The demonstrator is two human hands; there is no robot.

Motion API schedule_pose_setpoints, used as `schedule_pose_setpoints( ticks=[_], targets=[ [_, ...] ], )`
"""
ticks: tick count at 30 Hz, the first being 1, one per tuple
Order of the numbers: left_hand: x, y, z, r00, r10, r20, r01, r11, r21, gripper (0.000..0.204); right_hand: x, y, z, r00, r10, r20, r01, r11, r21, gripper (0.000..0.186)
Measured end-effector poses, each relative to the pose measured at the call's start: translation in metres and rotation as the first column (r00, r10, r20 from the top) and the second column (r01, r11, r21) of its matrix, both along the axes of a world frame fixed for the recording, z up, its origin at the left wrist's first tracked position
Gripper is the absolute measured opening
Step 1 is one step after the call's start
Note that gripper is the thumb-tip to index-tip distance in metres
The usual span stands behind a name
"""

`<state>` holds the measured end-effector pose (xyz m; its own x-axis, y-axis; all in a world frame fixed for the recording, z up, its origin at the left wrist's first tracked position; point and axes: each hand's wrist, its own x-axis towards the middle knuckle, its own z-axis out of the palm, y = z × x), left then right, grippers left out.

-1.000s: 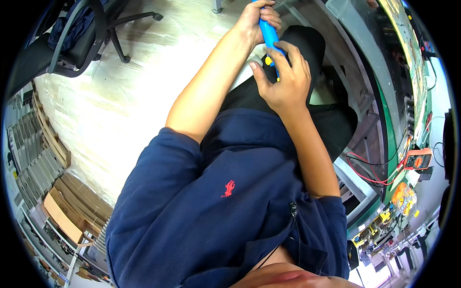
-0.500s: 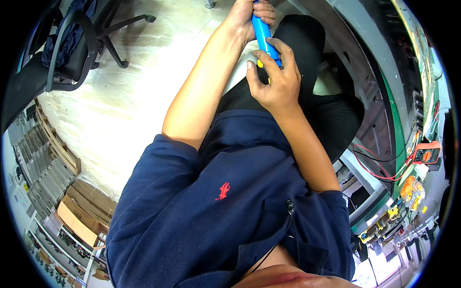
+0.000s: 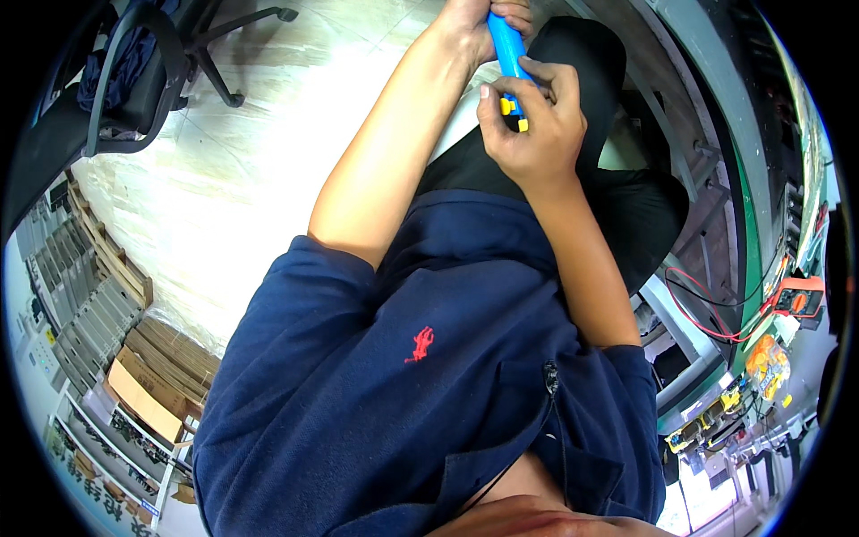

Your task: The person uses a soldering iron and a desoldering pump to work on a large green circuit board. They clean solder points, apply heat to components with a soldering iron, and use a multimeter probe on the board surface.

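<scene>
A long, slim blue object [image 3: 507, 43] with small yellow pieces [image 3: 508, 106] at its near end is held out above my lap. Its exact kind I cannot make out. My left hand [image 3: 488, 22] is wrapped round its far end, partly cut off by the upper edge of the view. At the near end my right hand [image 3: 541, 121] curls over the object. Its fingertips touch the blue side, and thumb and forefinger come close together beside the yellow pieces. Whatever lies behind those fingers is hidden.
A black office chair [image 3: 134, 98] with a dark cloth stands at the far left. Flattened cardboard [image 3: 148, 394] and a shelf [image 3: 107, 456] are at lower left. To the right, a green-edged workbench [image 3: 747, 224] carries an orange multimeter [image 3: 799, 299] and an orange-and-yellow packet [image 3: 768, 367].
Both hands and the blue object have shifted slightly to the right in view. The right thumb and forefinger have drawn closer together, and more of the yellow pieces shows.
</scene>
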<state>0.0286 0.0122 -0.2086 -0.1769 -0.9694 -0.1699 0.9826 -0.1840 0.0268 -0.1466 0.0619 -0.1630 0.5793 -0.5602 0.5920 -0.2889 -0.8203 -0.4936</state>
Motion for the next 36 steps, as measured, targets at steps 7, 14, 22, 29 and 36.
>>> schedule_pose_setpoints(
  ticks=[7,14,22,29,36],
  targets=[
    [-0.005,-0.001,-0.011,1.000,0.020,0.001,-0.020,1.000,0.010,0.040,-0.002,-0.002,0.000,0.999,-0.024,0.029,0.023,0.999,0.033,0.017],
    [-0.031,0.008,0.006,0.984,0.128,0.125,-0.146,0.978,0.146,0.030,-0.036,-0.004,0.007,0.998,0.021,-0.056,-0.012,0.988,0.156,0.024],
    [0.009,0.001,-0.018,0.883,0.446,0.148,-0.465,0.875,0.138,0.033,-0.105,-0.020,0.000,0.942,-0.025,-0.334,0.138,0.938,0.318,0.047],
    [-0.029,0.001,0.008,0.908,0.388,0.159,-0.385,0.921,-0.051,0.030,-0.057,-0.041,0.029,0.923,-0.044,-0.382,0.217,0.880,0.423,0.057],
    [-0.025,0.009,0.025,0.908,0.356,0.219,-0.307,0.924,-0.230,0.024,-0.041,-0.048,0.024,0.931,0.078,-0.358,0.147,0.815,0.561,0.049]
  ],
)
